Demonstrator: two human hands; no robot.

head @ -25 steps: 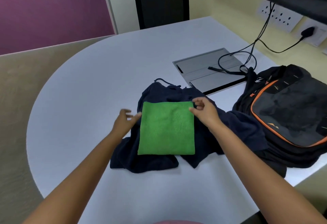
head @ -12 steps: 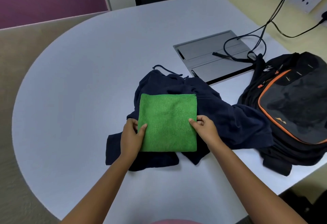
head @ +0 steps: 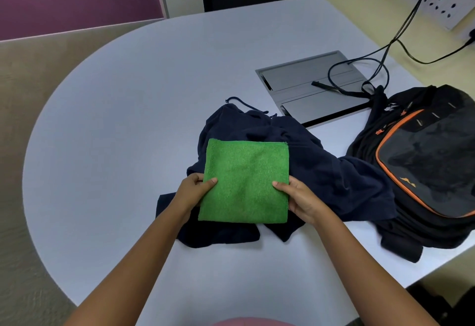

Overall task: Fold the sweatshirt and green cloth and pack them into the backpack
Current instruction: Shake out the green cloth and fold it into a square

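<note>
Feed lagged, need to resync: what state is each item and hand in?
green cloth: folded square, lying on the sweatshirt
sweatshirt: crumpled, unfolded
backpack: lying flat; whether zipped, unclear
left hand: pinching cloth's left edge
right hand: pinching cloth's right edge

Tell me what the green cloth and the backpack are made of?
The green cloth looks like fluffy microfiber or terry: its surface is fuzzy and matte, with stitched edges. The backpack seems to be woven synthetic fabric, maybe nylon or polyester, smooth and slightly shiny, with orange piping. I can't be sure from looks alone.
</note>
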